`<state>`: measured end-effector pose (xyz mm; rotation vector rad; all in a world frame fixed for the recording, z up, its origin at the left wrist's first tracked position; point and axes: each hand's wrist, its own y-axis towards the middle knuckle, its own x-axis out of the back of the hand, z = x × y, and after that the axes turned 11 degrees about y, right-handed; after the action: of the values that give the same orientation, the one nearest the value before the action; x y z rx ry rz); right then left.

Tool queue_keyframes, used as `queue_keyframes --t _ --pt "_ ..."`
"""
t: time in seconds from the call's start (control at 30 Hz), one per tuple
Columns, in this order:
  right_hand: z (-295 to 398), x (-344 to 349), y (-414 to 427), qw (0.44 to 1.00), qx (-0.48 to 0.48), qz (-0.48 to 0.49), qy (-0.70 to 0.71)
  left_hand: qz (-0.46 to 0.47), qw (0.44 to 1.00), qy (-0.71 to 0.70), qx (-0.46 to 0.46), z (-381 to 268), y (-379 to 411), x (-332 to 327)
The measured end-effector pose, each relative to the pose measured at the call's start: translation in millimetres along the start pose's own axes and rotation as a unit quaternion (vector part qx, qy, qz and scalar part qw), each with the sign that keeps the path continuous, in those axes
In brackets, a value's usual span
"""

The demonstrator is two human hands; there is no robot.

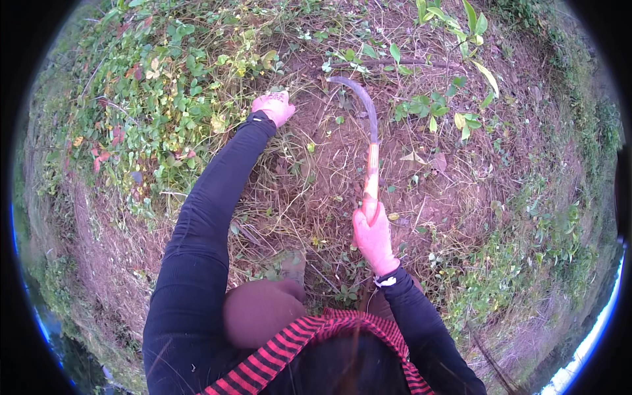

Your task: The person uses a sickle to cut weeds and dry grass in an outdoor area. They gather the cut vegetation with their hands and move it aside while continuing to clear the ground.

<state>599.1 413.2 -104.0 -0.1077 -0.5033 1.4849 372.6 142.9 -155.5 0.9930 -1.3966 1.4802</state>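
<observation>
My right hand [373, 239], in a pink glove, is shut around the lower end of the handle of a sickle [371, 165]. The handle is orange-brown. From it the curved metal blade [369, 108] rises and bends left, its tip close to the ground litter. My left hand [274, 107], also gloved in pink, is closed in a fist at the edge of the low leafy vines [182, 108]. Thin stems run into and past its fingers, though what lies inside the fist is hidden. Bare reddish soil [321, 128] with cut or dry stems shows between the hands.
A young broad-leaved plant [469, 39] stands at the upper right, with a leafy sprig [427, 106] below it. A dark stick [395, 62] lies beyond the blade. My shoe [294, 266] and knee [264, 311] are near the bottom, beside a red-and-black striped cloth [281, 348].
</observation>
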Motion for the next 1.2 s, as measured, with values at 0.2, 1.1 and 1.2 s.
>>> queue_keyframes --t 0.2,1.1,1.2 --pt "10.0 -49.3 63.5 0.96 -0.154 0.173 0.157 0.001 1.0 0.012 -0.019 -5.0 -2.2 16.4" --pt "-23.4 -55.0 3.4 0.976 -0.036 0.19 -0.103 -0.039 0.986 -0.046 0.153 123.6 -13.7 11.6" --pt "-11.6 -39.0 4.0 0.981 -0.039 0.189 -0.016 -0.081 0.983 -0.071 0.149 121.8 -14.8 8.0"
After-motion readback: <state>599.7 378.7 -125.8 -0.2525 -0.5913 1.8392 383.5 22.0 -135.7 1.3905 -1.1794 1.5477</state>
